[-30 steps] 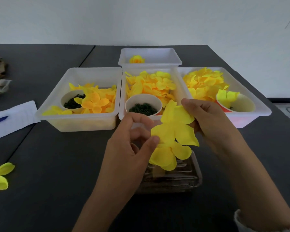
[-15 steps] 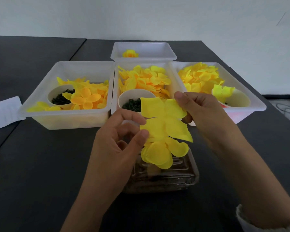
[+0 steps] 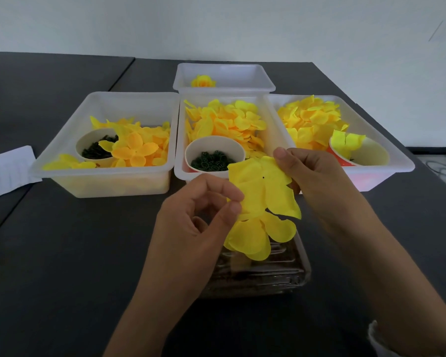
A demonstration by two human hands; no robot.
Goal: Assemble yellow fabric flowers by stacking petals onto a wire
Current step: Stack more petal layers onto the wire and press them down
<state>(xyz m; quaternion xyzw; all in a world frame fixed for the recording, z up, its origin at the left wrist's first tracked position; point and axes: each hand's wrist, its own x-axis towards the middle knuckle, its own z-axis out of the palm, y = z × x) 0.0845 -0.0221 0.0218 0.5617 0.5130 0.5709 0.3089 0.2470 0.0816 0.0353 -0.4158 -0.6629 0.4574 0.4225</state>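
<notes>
**Petal layer held between both hands, its centre hole facing up**

The left hand (image 3: 204, 215) pinches the near-left edge of the flat yellow fabric petal layer (image 3: 262, 189) between thumb and forefinger. The layer's small dark centre hole (image 3: 263, 177) lies just right of those fingertips, facing the camera. Below hangs a smaller cluster of yellow petals (image 3: 255, 235), above the clear plastic container (image 3: 268, 274) on the dark counter (image 3: 75, 240). The right hand (image 3: 312, 173) grips the layer's far-right edge. No wire is visible, so threading probably comes up through that hole.

Matt fabric petals (image 3: 262, 191); translucent plastic bins (image 3: 108, 186); matt dark table (image 3: 62, 240).
</notes>
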